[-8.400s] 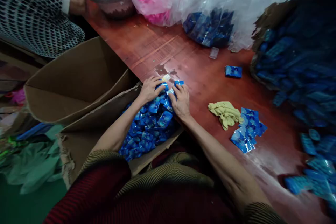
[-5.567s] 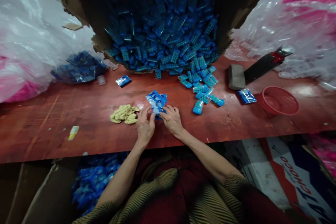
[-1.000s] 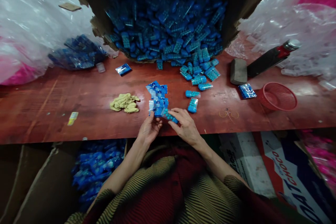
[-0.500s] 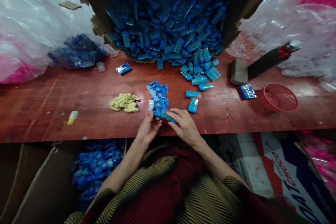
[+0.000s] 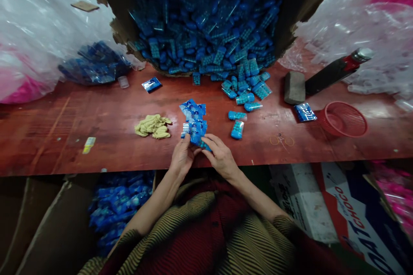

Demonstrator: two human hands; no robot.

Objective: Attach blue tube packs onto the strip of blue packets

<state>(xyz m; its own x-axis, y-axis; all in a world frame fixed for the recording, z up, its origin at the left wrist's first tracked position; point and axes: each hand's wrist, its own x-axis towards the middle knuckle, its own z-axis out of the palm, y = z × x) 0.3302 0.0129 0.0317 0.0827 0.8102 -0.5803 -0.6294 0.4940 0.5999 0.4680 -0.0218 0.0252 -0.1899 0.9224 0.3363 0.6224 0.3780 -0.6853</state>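
Note:
Near the table's front edge, my left hand (image 5: pixel 182 154) grips the lower end of a blue printed packet (image 5: pixel 195 136). Between the fingers of my right hand (image 5: pixel 220 154) is a small clear tube with a blue cap and blue balls (image 5: pixel 205 145), held against the packet's lower right side. My fingers partly hide the tube and the packet's lower edge. More blue packets (image 5: pixel 192 108) lie overlapping just beyond my hands. To the right rest two loose tubes of the same kind (image 5: pixel 237 129), one nearer than the other.
A torn cardboard box (image 5: pixel 121 30) spills many blue-capped tubes onto the red table (image 5: pixel 109 146). Yellow-green gloves (image 5: pixel 153 126) lie left. On the right are a grey block (image 5: pixel 294 87), a dark bottle (image 5: pixel 332 73) and a red basket (image 5: pixel 343 119). Filled plastic bags flank the box.
My right hand has moved left and slightly down, bringing the tube up to the packet in my left hand. The things lying on the table stay as they were.

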